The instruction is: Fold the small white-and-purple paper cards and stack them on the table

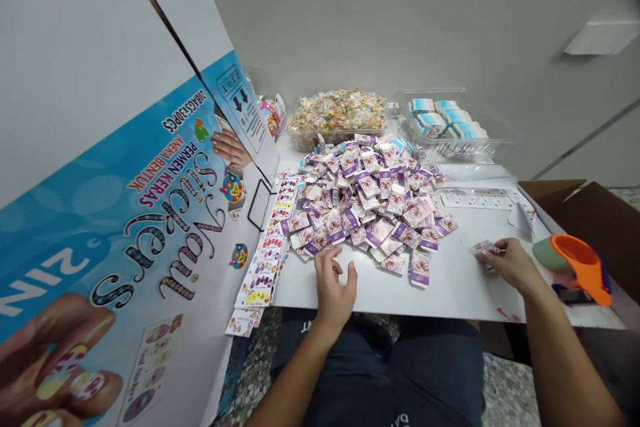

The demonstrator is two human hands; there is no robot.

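Note:
A heap of small purple-and-white printed boxes (370,190) covers the middle of the white table. My left hand (334,290) hovers at the near edge of the heap, fingers loosely curved and thumb apart, with nothing visible in it. Farther right, my right hand (511,265) grips a small printed box (483,249) between thumb and fingers, just above the table top. Its fingers partly cover that box. Sheets of nail stickers (273,240) lie in a stack left of the heap.
A large Nail Stickers carton (165,147) stands close on the left. Behind the heap are a clear tub of wrapped candies (340,113) and a clear tray of blue-and-white cards (450,121). An orange tape dispenser (585,267) and a brown open carton (600,213) are at right.

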